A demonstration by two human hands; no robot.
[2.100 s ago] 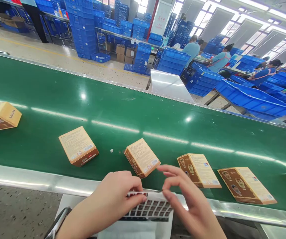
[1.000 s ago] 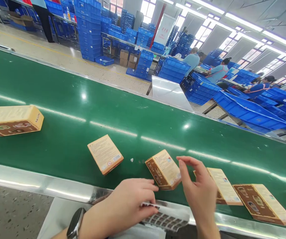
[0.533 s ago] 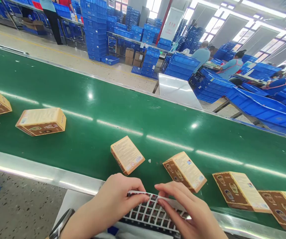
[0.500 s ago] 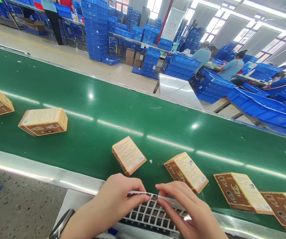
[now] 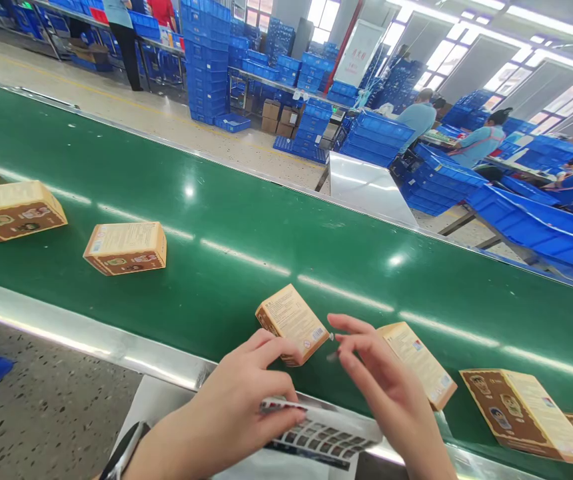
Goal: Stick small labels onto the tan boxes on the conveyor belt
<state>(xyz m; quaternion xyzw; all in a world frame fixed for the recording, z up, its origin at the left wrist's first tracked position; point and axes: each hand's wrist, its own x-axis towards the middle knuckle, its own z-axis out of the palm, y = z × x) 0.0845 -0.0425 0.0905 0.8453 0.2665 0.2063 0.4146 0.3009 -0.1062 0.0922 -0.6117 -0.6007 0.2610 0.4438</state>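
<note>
While the left hand (image 5: 246,407) pinches the near edge of a thin, floppy sticker sheet (image 5: 324,433) between thumb and fingers, the right hand (image 5: 384,387) hovers just above the belt with thumb and forefinger nipped together; whether a small sticker sits between those fingertips cannot be told. The sheet, white with a grid of small dark rectangular labels, droops over the shiny metal rail (image 5: 91,340) at the belt's near edge, just below both hands. A dark smooth watch (image 5: 119,453) circles the left wrist.

Just beyond the fingertips, on the glossy green conveyor belt (image 5: 266,227), lies a flat tan cardboard box (image 5: 291,323) with printed text and a barcode on its upper face. A second box (image 5: 419,363) of the same shape lies partly behind the right hand, and a brown-printed box (image 5: 526,413) further right. Three more cartons (image 5: 125,248) rest well apart at the left. Past the belt stand stacks of hard blue plastic crates (image 5: 209,60), with workers seated among them.
</note>
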